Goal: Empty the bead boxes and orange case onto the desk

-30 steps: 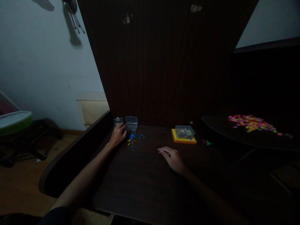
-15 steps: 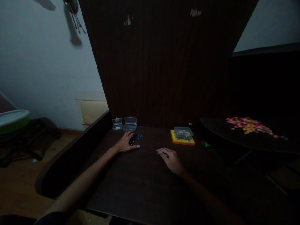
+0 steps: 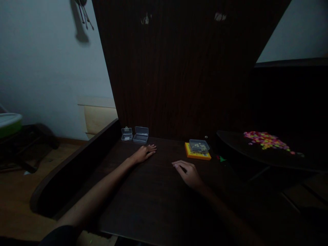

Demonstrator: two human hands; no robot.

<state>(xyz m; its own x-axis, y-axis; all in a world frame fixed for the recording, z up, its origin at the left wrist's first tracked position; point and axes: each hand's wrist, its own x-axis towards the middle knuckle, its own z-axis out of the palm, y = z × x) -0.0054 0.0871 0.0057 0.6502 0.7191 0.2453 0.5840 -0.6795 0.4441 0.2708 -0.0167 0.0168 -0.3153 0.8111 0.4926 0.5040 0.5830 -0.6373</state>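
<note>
Blue and yellow pieces are hidden in this view: the spot on the dark desk (image 3: pixel 153 201) where they were scattered is covered by the left hand (image 3: pixel 142 154), so they can be placed only beneath or behind its fingers. That hand is laid palm down, its fingers stretched forward and slightly parted; whether anything is caught under it cannot be told.

A second ago the left hand was held by the open boxes, with the pieces in plain sight; half a second ago it was spread wide beside them, and some blue could be seen past the thumb. The right hand (image 3: pixel 189 174) has been kept in much the same curl, thumb and forefinger brought together at the tips; whether anything is pinched there cannot be told.

Behind the left hand, two clear boxes are stood with lids raised: one small box (image 3: pixel 126 137) and one larger box (image 3: pixel 140 138). Beyond the right hand, one closed clear box (image 3: pixel 199 146), with pale bits inside, is rested on one yellow box (image 3: pixel 197 156). One small ring (image 3: pixel 206 137) is seen behind these. Farther right, one heap of bright pieces (image 3: pixel 268 140), too many to be counted, is spread on a dark surface.
</note>
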